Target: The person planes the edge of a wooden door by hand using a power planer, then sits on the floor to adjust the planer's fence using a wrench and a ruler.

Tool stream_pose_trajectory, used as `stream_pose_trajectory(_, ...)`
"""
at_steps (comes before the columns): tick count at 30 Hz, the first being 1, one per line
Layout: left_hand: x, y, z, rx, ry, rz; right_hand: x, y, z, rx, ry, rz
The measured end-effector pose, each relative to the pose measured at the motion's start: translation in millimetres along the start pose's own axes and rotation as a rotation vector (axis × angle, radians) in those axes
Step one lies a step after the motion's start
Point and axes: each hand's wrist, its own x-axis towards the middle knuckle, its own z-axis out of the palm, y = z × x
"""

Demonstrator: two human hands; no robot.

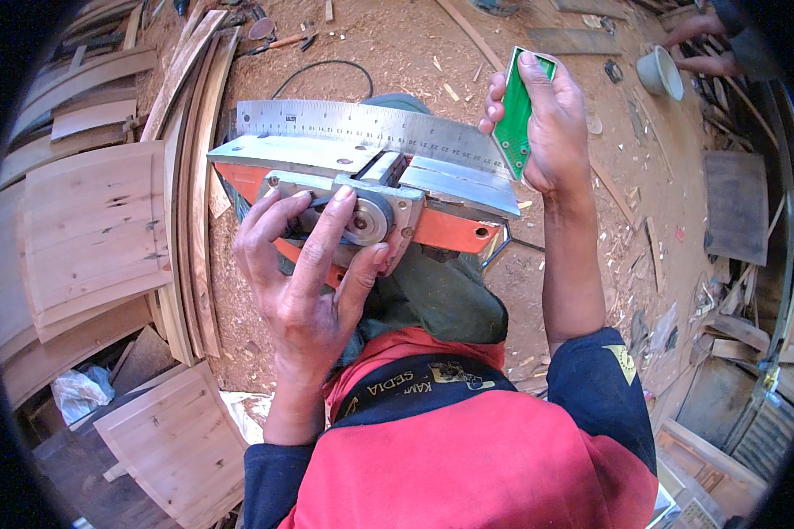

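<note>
An orange electric planer with bright metal sole plates [406,212] sits upturned above the person's lap, its sole facing away from the body and its round silver wheel [363,220] exposed on the near side. The left hand [304,300] is at the planer's near side, fingers spread, with the index finger and thumb reaching around the wheel; I cannot tell whether they pinch it or only rest there. The right hand [551,115], just beyond the planer's right end, is clamped on the green rectangular handle [518,119] of a steel try square, thumb laid along its face. The square's long silver ruled blade [362,126] stands along the far edge of the planer's sole, marked face toward the person; whether it touches all along is too fine to see.

Beneath the planer are dark green trousers [441,295]. Beyond it, a thin black cable [331,63] curves over the brown, shaving-strewn floor [397,44], and a wooden-handled hammer [282,41] lies farther off, up and left of the planer. Well left of the planer are long pale wooden planks [194,167] and a broad wooden panel [97,220]. Far to its upper right, an off-white bucket [653,75] stands beside another person's bare limbs [715,63].
</note>
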Motion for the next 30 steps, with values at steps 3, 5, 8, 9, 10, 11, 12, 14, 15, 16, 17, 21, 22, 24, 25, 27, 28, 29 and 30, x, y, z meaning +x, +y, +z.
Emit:
stream_pose_trajectory(3, 1.6, 0.9, 0.0, 0.001, 0.001, 0.009, 1.1, 2.0, -2.3, 0.003, -0.009, -0.004)
stream_pose_trajectory(5, 2.5, 1.1, -0.5, 0.008, -0.003, 0.016, 1.3, 3.1, -3.1, 0.011, -0.016, -0.010)
stream_pose_trajectory(8, 2.7, 0.8, -0.3, 0.014, -0.004, 0.022, 1.2, 3.4, -2.0, -0.009, -0.003, -0.018)
stream_pose_trajectory(9, 2.6, 0.7, 0.0, 0.011, -0.003, 0.021, 0.9, 3.4, -1.9, -0.002, -0.006, -0.023)
stream_pose_trajectory(10, 2.5, 0.9, -0.5, 0.012, -0.004, 0.027, 0.5, 3.7, -2.3, 0.006, -0.010, -0.029)
stream_pose_trajectory(11, 3.3, 1.5, -1.1, 0.016, -0.007, 0.026, 0.8, 5.3, -5.0, 0.008, -0.002, -0.036)
stream_pose_trajectory(12, 4.0, 2.0, -1.6, 0.021, -0.010, 0.024, 2.6, 11.1, -9.5, 0.037, 0.133, -0.134)
stream_pose_trajectory(14, 4.9, -0.2, -5.8, 0.038, -0.026, 0.029, 12.5, 37.0, -30.7, 0.072, 0.267, -0.234)
stream_pose_trajectory(15, 4.8, -1.8, -7.4, 0.048, -0.036, 0.027, 22.2, 61.1, -59.5, 0.104, 0.342, -0.228)
stream_pose_trajectory(16, 4.7, -4.8, -8.5, 0.061, -0.056, 0.017, 28.4, 89.2, -88.6, 0.137, 0.419, -0.224)
stream_pose_trajectory(17, 5.1, -7.3, -11.3, 0.063, -0.049, 0.024, 30.4, 125.2, -111.2, 0.228, 0.503, -0.111)
stream_pose_trajectory(21, 8.8, -16.7, -14.4, 0.017, -0.019, 0.011, 1.3, 275.0, -194.3, 0.353, 0.837, 0.104)
stream_pose_trajectory(22, 11.1, -14.6, -15.1, 0.027, -0.039, 0.022, -6.8, 296.8, -211.7, 0.363, 0.867, 0.111)
stream_pose_trajectory(24, 16.7, -14.3, -10.1, 0.005, -0.074, 0.066, -25.6, 324.6, -270.2, 0.196, 0.963, 0.106)
stream_pose_trajectory(25, 14.1, -17.1, -13.4, 0.032, -0.075, 0.056, -25.3, 325.5, -258.7, 0.076, 1.027, 0.156)
stream_pose_trajectory(27, 17.1, -16.5, -16.7, 0.080, -0.120, 0.088, -29.6, 307.3, -247.2, -0.179, 1.176, 0.266)
stream_pose_trajectory(28, 19.6, -16.0, -15.9, 0.083, -0.122, 0.095, -28.7, 295.4, -243.8, -0.465, 1.127, 0.288)
stream_pose_trajectory(29, 19.9, -16.8, -17.4, 0.080, -0.134, 0.090, -30.1, 280.4, -227.7, -0.576, 1.078, 0.291)
stream_pose_trajectory(30, 21.1, -17.7, -18.5, 0.073, -0.142, 0.087, -31.8, 263.9, -213.7, -0.691, 1.035, 0.287)
